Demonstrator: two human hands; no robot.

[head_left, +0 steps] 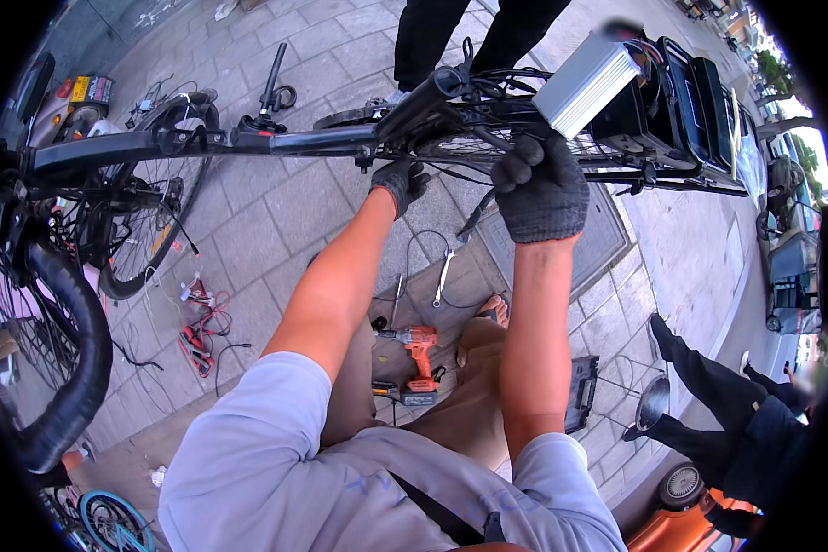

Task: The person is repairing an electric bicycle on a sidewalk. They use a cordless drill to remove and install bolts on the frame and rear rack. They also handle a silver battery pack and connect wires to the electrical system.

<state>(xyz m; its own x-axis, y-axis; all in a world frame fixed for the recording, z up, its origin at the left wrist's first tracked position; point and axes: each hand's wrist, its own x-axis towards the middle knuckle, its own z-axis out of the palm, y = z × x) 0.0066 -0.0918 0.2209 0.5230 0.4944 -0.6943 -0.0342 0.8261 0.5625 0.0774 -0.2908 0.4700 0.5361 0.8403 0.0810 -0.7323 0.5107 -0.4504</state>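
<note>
On the paved ground between the person's knees lay an orange cordless drill [419, 350], with a wrench [445, 271] and loose cables just beyond it. Higher up, the left hand [398, 181] — gloved in dark knit — curled its fingers under the bicycle frame [322, 140], gripping a part there. The gloved right hand [541, 189] was bunched into a fist against the wires below a ribbed silver controller box [584, 84]; what it pinched could not be told. Farther off stood another person's dark trouser legs [451, 32].

Ribbed bare-metal box [584, 83], knit gloves [543, 189]
</note>
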